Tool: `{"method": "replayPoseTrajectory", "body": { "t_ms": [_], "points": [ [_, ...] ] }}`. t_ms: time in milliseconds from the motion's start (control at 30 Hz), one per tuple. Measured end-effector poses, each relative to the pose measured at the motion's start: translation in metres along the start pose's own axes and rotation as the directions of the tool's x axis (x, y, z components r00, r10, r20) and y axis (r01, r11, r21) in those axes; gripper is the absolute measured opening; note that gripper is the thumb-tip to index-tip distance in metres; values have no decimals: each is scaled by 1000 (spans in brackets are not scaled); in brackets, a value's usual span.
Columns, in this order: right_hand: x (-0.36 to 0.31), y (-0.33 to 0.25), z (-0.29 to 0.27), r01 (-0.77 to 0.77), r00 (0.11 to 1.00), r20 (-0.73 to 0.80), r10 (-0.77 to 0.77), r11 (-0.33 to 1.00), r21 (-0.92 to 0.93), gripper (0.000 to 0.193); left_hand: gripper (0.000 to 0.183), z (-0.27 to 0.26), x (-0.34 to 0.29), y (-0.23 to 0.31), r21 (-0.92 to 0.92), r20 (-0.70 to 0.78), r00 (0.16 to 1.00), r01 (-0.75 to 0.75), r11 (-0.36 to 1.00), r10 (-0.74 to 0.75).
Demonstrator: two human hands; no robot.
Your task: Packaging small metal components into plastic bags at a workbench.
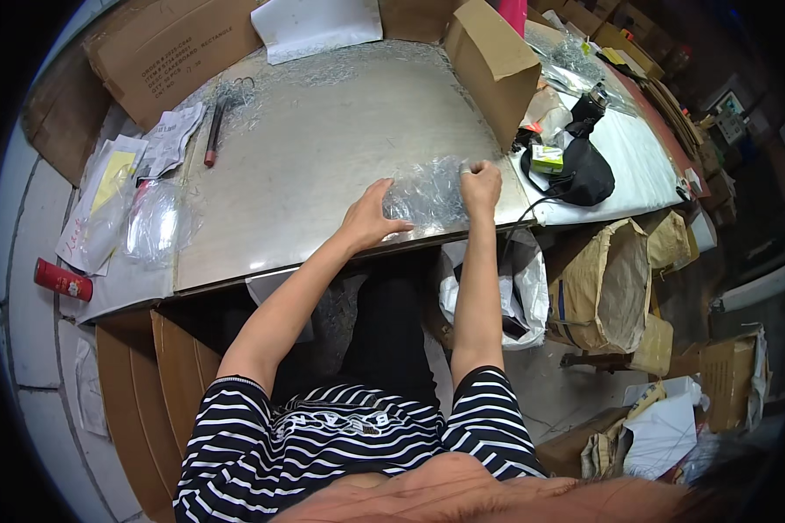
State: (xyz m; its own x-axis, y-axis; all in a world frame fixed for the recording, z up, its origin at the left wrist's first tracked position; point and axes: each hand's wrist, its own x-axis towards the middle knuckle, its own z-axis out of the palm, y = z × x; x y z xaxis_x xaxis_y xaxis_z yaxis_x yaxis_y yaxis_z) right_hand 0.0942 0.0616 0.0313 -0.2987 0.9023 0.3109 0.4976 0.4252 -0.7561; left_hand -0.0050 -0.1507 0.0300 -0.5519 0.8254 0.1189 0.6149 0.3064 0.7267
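Note:
A crinkled clear plastic bag (426, 195) lies at the near edge of the metal-topped table (323, 131), between my two hands. My left hand (371, 216) cups its left end, thumb on the near side and fingers on the far side. At the opposite end, my right hand (481, 187) is closed in a pinch on the plastic. What the bag holds, if anything, cannot be made out through the glare and creases.
Cardboard boxes (170, 57) wall the back; a tall flap (495, 65) stands at right. A dark rod with a red end (212, 135), papers (113, 179), clear bags (153, 222) and a red can (63, 279) lie left. A black pouch (580, 170) is right; sacks (602, 283) stand below.

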Motion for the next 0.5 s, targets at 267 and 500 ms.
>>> {"method": "replayPoseTrajectory", "body": {
  "t_ms": [267, 500],
  "points": [
    [-2, -22, 30, -222, 915, 381, 134, 955, 197, 41, 103, -5, -7, -4, -147, -52, 998, 12, 989, -19],
    [-9, -67, 25, 3, 845, 534, 33, 998, -66, 48, 102, -18, -9, -1, -158, -48, 999, 4, 987, -12]
  ]
}}
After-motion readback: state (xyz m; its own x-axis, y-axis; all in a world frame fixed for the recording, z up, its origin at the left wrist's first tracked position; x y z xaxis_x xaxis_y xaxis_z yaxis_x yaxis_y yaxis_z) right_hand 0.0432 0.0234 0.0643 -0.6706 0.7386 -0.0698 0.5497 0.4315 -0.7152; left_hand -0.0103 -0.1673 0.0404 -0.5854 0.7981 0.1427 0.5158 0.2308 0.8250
